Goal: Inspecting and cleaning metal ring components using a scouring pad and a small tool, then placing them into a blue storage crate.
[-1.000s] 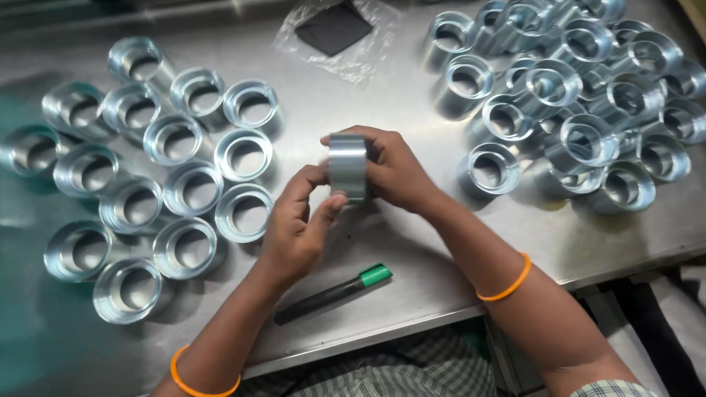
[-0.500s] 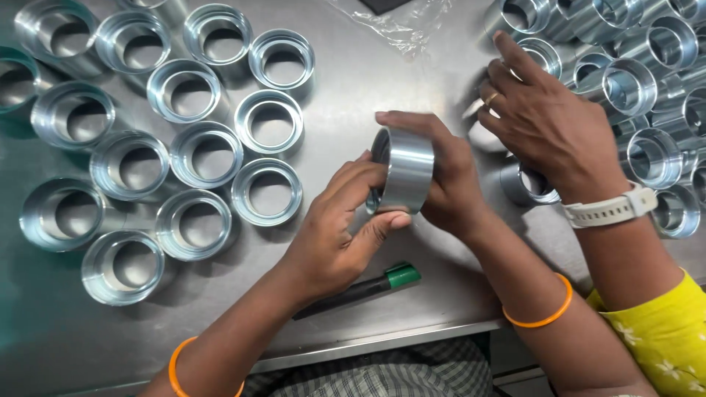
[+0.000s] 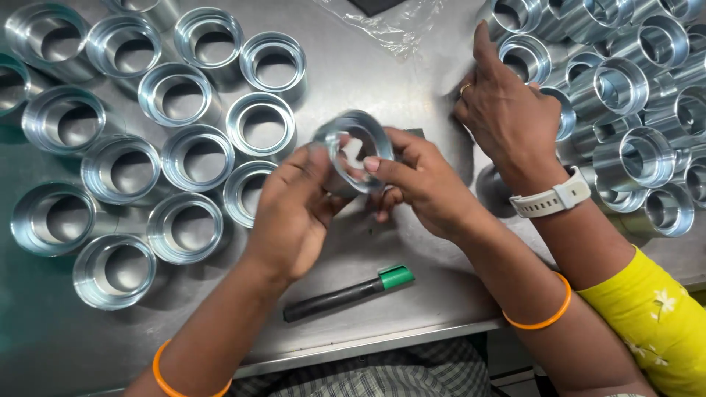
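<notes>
Both of the person's hands are up off the table at the centre of the frame, sharing 1 metal ring (image 3: 358,149). The left hand (image 3: 294,209) grips its left rim with thumb and fingers, and the right hand (image 3: 423,184) pinches the right rim, its thumb laid across the edge. The ring is tilted so its open bore faces the camera.

On the steel table (image 3: 382,73), rows of matching rings (image 3: 147,147) stand upright across the left half of the frame. A looser heap of rings (image 3: 632,88) fills the upper right. There a co-worker's hand (image 3: 507,110), with a white watch and a yellow sleeve, rests spread flat among them. A black marker with a green cap (image 3: 349,292) lies near the table's front edge, below the hands. A crumpled clear plastic bag (image 3: 397,26) sits at top centre.
</notes>
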